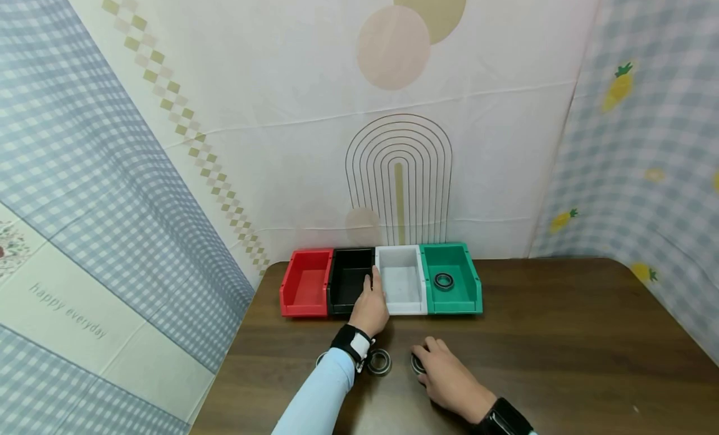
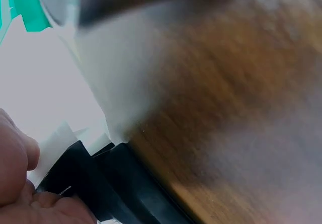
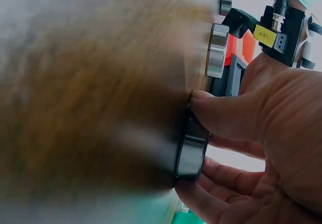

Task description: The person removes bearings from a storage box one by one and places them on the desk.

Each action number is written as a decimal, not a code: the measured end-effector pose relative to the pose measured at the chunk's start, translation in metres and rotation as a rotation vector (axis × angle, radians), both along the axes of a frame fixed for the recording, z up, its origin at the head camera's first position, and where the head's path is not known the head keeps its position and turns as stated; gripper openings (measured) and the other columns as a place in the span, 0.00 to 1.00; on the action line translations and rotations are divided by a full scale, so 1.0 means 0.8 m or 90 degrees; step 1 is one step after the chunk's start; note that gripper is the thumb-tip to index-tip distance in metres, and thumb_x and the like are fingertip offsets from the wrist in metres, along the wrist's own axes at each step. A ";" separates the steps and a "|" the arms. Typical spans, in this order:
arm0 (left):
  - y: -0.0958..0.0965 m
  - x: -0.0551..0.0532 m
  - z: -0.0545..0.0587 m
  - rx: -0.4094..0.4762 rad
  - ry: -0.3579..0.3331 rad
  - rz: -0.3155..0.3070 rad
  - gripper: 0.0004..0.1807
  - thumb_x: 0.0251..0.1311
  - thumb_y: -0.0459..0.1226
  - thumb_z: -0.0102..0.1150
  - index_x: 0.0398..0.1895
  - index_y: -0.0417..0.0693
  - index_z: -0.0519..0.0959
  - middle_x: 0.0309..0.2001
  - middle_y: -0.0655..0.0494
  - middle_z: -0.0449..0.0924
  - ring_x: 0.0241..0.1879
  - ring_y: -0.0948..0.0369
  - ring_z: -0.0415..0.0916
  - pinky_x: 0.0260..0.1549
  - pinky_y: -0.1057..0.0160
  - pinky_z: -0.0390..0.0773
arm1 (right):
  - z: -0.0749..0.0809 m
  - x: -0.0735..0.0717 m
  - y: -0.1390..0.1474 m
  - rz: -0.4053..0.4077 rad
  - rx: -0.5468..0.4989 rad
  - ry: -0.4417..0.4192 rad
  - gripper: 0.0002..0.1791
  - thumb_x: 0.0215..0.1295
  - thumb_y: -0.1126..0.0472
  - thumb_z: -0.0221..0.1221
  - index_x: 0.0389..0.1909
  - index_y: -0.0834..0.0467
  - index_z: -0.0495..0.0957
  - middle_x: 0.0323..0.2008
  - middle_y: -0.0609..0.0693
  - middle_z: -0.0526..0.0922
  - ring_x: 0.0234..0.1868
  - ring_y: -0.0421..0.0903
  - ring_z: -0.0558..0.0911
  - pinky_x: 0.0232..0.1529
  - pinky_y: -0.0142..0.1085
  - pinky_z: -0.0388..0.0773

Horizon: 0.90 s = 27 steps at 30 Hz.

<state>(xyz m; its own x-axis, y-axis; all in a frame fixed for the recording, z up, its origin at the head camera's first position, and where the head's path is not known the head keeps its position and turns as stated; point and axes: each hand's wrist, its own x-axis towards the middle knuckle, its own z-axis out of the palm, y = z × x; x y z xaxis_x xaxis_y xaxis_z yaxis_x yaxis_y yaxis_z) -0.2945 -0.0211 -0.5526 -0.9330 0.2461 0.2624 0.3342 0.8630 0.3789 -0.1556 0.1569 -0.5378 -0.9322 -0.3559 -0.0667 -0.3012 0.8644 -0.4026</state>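
Observation:
My right hand (image 1: 452,382) pinches a ball bearing (image 3: 192,156) between thumb and fingers, low at the tabletop. In the head view only part of this bearing shows beside the fingertips. My left hand (image 1: 371,307) is at the adjoining walls of the black bin (image 1: 351,276) and the white bin (image 1: 401,282). In the left wrist view its thumb and curled fingers grip around the black rim (image 2: 126,183). Another bearing (image 1: 379,362) lies on the table right of the left wrist. A further one (image 1: 321,358) is mostly hidden by the left forearm.
A red bin (image 1: 306,282) stands at the left end of the row. The green bin (image 1: 463,294) at the right end contains one bearing (image 1: 444,281). The brown table (image 1: 562,335) meets a patterned cloth backdrop (image 1: 303,173) behind the bins.

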 end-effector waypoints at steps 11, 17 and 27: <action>-0.002 0.002 0.009 0.015 -0.034 0.000 0.37 0.81 0.35 0.49 0.86 0.37 0.47 0.75 0.23 0.65 0.56 0.36 0.86 0.53 0.40 0.87 | 0.004 -0.003 0.000 -0.006 -0.010 -0.019 0.26 0.66 0.60 0.73 0.63 0.60 0.82 0.49 0.51 0.80 0.52 0.47 0.78 0.52 0.48 0.83; -0.009 0.002 0.004 0.084 -0.043 -0.035 0.42 0.79 0.37 0.53 0.87 0.38 0.44 0.75 0.20 0.64 0.60 0.31 0.82 0.57 0.37 0.84 | 0.007 -0.003 0.003 -0.004 -0.032 -0.018 0.26 0.64 0.60 0.74 0.62 0.63 0.82 0.50 0.51 0.82 0.53 0.46 0.79 0.53 0.48 0.83; -0.019 -0.008 -0.002 0.163 -0.136 -0.020 0.46 0.78 0.45 0.56 0.89 0.45 0.43 0.84 0.30 0.52 0.80 0.37 0.63 0.75 0.38 0.71 | 0.011 0.000 0.009 -0.017 -0.082 0.013 0.28 0.67 0.50 0.73 0.62 0.62 0.83 0.56 0.53 0.84 0.59 0.51 0.81 0.61 0.53 0.83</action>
